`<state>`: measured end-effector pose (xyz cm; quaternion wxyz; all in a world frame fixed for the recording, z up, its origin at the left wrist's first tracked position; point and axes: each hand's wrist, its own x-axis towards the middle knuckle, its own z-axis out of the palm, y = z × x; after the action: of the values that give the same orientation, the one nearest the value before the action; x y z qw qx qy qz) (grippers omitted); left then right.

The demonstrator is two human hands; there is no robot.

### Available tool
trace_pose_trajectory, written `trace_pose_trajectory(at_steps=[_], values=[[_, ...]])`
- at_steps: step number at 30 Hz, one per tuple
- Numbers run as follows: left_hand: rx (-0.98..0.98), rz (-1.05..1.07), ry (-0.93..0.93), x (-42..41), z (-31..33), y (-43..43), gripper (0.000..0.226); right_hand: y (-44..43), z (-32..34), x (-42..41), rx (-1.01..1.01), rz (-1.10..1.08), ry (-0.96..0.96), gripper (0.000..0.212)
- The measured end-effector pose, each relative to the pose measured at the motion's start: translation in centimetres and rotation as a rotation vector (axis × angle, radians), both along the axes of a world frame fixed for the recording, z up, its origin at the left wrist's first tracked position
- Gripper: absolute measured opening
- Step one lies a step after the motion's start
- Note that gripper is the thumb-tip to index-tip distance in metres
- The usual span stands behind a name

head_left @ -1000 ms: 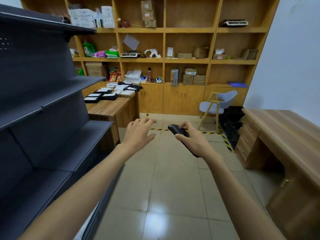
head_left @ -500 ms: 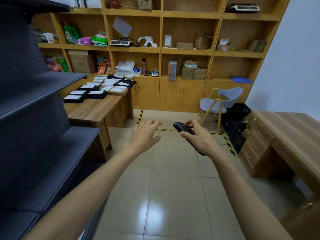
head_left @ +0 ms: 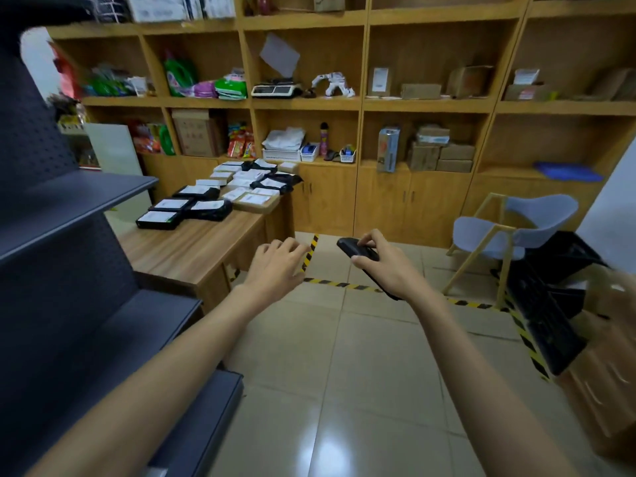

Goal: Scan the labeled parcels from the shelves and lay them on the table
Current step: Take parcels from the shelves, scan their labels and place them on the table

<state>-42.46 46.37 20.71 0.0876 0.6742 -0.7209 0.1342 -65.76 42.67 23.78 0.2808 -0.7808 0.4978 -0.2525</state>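
Head view, facing the wooden wall shelves [head_left: 361, 105], with a grey metal shelf rack [head_left: 86, 191] at the left edge. The left hand [head_left: 275, 266] hangs in mid-air above the near corner of the counter [head_left: 192, 249]. Its fingers [head_left: 292, 244] are loosely bent and hold nothing. The right hand [head_left: 385, 266] grips a black handheld scanner [head_left: 354, 249], thumb along one side and fingers over the top, with the scanner's head pointing away from the person.

The labeled parcels [head_left: 220, 197] lie in rows on the far half of the counter, white labels facing up. They are well apart from both hands.

Most of the parcels appear to be flat black mailer bags, with a few thin cartons among them. The bags are probably light, limp and somewhat slick, so they are best pinched along a short edge or carried on a flat palm. The cartons look stiffer and could be taken by opposite sides. In either case the grip should stay off the label, leaving it open to the scanner. None looks fragile, though the contents cannot be told.

Brown cardboard boxes [head_left: 440, 153] sit in the wall shelves.
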Motion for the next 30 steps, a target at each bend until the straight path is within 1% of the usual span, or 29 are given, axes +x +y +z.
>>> trace_pose_trajectory(at_steps=[3,8,13,17,20,25,30], values=[[-0.063,0.040,-0.062,1.1,0.0,-6.1,0.052,-7.2,0.3,1.5,-0.020,0.035,-0.019,0.027],[-0.062,0.070,-0.117,4.0,-1.7,-13.6,0.050,-15.7,-1.9,4.9,0.041,0.113,0.020,0.028],[-0.065,0.088,-0.090,8.0,-1.5,-21.6,0.046,-23.9,-2.5,8.5,0.067,0.126,0.024,0.030],[-0.033,0.099,-0.042,12.8,-2.3,-29.6,0.048,-32.4,-2.7,13.4,0.089,0.141,0.044,0.029],[-0.013,0.106,-0.032,17.3,-2.7,-35.7,0.051,-39.0,-1.9,18.1,0.054,0.114,0.082,0.030],[0.020,0.145,-0.056,25.1,-3.1,-45.4,0.057,-48.5,-0.3,26.7,0.010,0.149,0.074,0.030],[0.112,0.149,-0.129,30.0,-4.8,-52.4,0.061,-56.4,-1.9,32.0,0.039,0.159,0.093,0.030]])
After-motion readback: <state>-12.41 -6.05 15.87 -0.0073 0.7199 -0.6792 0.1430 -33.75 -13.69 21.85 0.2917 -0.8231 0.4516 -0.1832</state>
